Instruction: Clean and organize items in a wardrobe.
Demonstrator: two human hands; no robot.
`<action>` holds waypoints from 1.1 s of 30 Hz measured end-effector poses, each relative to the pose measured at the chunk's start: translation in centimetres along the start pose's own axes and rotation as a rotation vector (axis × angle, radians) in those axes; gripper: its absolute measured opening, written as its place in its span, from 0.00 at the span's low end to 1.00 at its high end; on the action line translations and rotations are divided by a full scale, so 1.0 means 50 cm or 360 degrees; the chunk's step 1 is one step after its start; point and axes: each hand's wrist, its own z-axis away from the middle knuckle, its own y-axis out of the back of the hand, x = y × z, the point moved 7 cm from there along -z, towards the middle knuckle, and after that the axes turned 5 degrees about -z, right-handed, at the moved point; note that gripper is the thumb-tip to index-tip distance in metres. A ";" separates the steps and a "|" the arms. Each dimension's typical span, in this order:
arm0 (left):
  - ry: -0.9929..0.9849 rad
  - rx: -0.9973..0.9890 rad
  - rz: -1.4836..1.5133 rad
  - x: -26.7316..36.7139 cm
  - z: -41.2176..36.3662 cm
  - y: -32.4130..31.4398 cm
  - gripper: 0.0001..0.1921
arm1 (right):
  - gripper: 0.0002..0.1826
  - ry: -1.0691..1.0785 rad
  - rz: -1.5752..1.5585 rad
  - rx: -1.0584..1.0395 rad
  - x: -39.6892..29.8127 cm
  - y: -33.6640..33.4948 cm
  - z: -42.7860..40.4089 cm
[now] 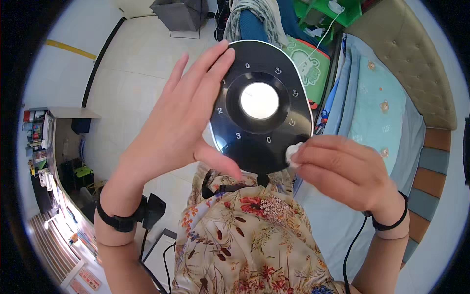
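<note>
Before my body stands an electric fan's glossy black control panel (253, 154), edged in white, with a silver round knob (259, 100) amid white numerals. My left hand (191, 99) lies along the panel's left edge, fingers spread over its upper left rim and thumb by the lower edge. Pinched between the fingertips of my right hand (337, 165) is a small wad of white tissue or cloth (292, 154), which touches the panel's lower right edge. Below the panel shows a short black piece, perhaps a stand or cord; the rest of the appliance is hidden.
To the right is a bed with a light blue cover (378, 99) and a tufted headboard (411, 47). Green shelving (345, 14) and a grey bin (180, 14) stand beyond the panel. A cluttered desk (79, 220) is at left. Black cables (352, 250) hang from both wrist straps.
</note>
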 end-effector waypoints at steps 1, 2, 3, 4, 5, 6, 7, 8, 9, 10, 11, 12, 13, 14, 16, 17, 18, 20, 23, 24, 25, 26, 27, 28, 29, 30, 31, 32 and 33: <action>0.0014 -0.0001 -0.0001 -0.003 0.001 0.001 0.76 | 0.11 -0.0028 0.0002 0.0014 0.009 0.003 0.004; -0.0010 0.0001 -0.0027 -0.001 0.000 0.002 0.77 | 0.11 -0.0057 0.0002 0.0025 0.018 0.007 0.006; -0.0014 0.0002 -0.0029 -0.002 0.000 0.000 0.77 | 0.11 -0.0086 0.0003 0.0038 0.027 0.010 0.009; -0.0014 0.0014 0.0027 -0.003 0.001 -0.002 0.77 | 0.11 -0.0256 -0.0061 0.0163 0.042 0.021 0.007; -0.0013 0.0026 0.0084 -0.005 0.002 -0.004 0.77 | 0.11 -0.0426 -0.0126 0.0288 0.055 0.033 0.008; -0.0012 -0.0009 0.0177 -0.011 0.006 -0.009 0.77 | 0.13 -0.0591 -0.0200 0.0411 0.067 0.046 0.012; -0.0007 -0.0005 0.0174 -0.013 0.011 -0.015 0.77 | 0.13 -0.0585 -0.0201 0.0409 0.063 0.046 0.013; 0.0021 0.0033 0.0307 -0.019 0.016 -0.020 0.78 | 0.14 -0.0839 -0.0566 0.0572 0.083 0.046 0.027; 0.0045 0.0069 0.0440 -0.023 0.019 -0.024 0.78 | 0.14 -0.1092 -0.0935 0.0735 0.104 0.040 0.044; 0.0047 0.0072 0.0439 -0.023 0.021 -0.027 0.78 | 0.13 -0.1001 -0.0950 0.0697 0.104 0.036 0.045; 0.0061 0.0078 0.0503 -0.023 0.024 -0.028 0.79 | 0.13 -0.0997 -0.0949 0.0694 0.111 0.034 0.042; 0.0076 0.0082 0.0569 -0.024 0.027 -0.030 0.80 | 0.13 -0.0743 -0.0760 0.0553 0.100 0.033 0.021; 0.0078 0.0084 0.0570 -0.025 0.030 -0.035 0.80 | 0.13 -0.0489 -0.0570 0.0410 0.084 0.029 0.003; 0.0066 0.0134 0.0582 -0.026 0.034 -0.037 0.81 | 0.13 -0.0423 -0.0238 0.0278 0.074 0.030 -0.014; 0.0050 0.0184 0.0602 -0.026 0.038 -0.035 0.83 | 0.14 -0.0545 -0.0300 0.0278 0.081 0.012 -0.013; 0.0054 0.0189 0.0604 -0.027 0.039 -0.037 0.83 | 0.15 -0.0670 -0.0359 0.0283 0.089 0.005 -0.009; 0.0072 0.0208 0.0628 -0.028 0.042 -0.038 0.84 | 0.17 -0.0615 -0.0254 0.0268 0.080 0.011 -0.015; 0.0105 0.0207 0.0707 -0.028 0.044 -0.039 0.86 | 0.17 -0.0579 -0.0199 0.0199 0.068 0.009 -0.024; 0.0180 0.0175 0.0842 -0.036 0.049 -0.046 0.85 | 0.19 -0.0504 -0.0160 0.0070 0.056 0.003 -0.041; 0.0169 0.0180 0.0894 -0.036 0.047 -0.046 0.85 | 0.19 -0.0416 -0.0214 -0.0006 0.046 -0.004 -0.047; 0.0176 0.0190 0.0894 -0.037 0.047 -0.046 0.85 | 0.19 -0.0345 -0.0260 -0.0040 0.037 -0.014 -0.056; 0.0172 0.0200 0.0899 -0.036 0.049 -0.046 0.85 | 0.19 -0.0273 -0.0311 -0.0079 0.028 -0.024 -0.064; 0.0161 0.0210 0.0905 -0.035 0.048 -0.046 0.85 | 0.19 -0.0205 -0.0360 -0.0119 0.022 -0.033 -0.071; 0.0211 0.0153 0.0971 -0.036 0.047 -0.050 0.83 | 0.19 -0.0160 -0.0432 -0.0089 0.011 -0.041 -0.083; 0.0215 0.0162 0.0971 -0.038 0.050 -0.048 0.83 | 0.19 -0.0130 -0.0467 -0.0061 0.007 -0.050 -0.094; 0.0235 0.0157 0.0974 -0.041 0.052 -0.048 0.83 | 0.19 -0.0104 -0.0498 -0.0032 0.004 -0.057 -0.105; 0.0255 0.0151 0.0976 -0.045 0.054 -0.048 0.82 | 0.19 -0.0077 -0.0528 -0.0003 0.001 -0.064 -0.115; 0.0232 0.0211 0.0943 -0.051 0.055 -0.042 0.79 | 0.19 -0.0028 -0.0505 -0.0005 0.002 -0.068 -0.129; 0.0230 0.0215 0.0943 -0.055 0.055 -0.040 0.79 | 0.19 0.0021 -0.0478 -0.0003 0.002 -0.072 -0.143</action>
